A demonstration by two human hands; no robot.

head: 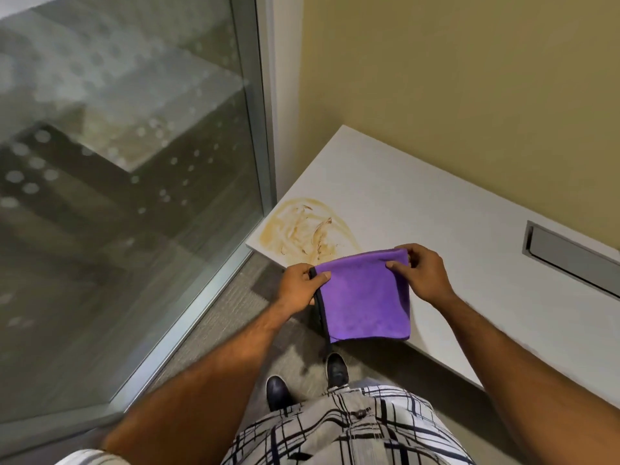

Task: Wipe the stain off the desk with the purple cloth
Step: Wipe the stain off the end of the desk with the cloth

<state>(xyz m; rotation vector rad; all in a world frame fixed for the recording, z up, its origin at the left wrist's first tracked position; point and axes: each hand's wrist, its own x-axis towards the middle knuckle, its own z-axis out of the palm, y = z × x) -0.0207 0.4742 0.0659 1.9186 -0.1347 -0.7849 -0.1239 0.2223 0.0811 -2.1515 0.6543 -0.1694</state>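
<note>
A purple cloth [364, 297] with a dark edge hangs folded in the air over the desk's near left edge. My left hand [300, 285] pinches its upper left corner and my right hand [422, 273] pinches its upper right corner. A brown smeared stain [307, 231] lies on the white desk [436, 209] at its left corner, just beyond the cloth and apart from it.
A glass wall with a metal frame [265, 129] runs close along the desk's left end. A yellow wall stands behind the desk. A recessed metal cable tray [570, 255] sits in the desktop to the right. My shoes stand on grey carpet below.
</note>
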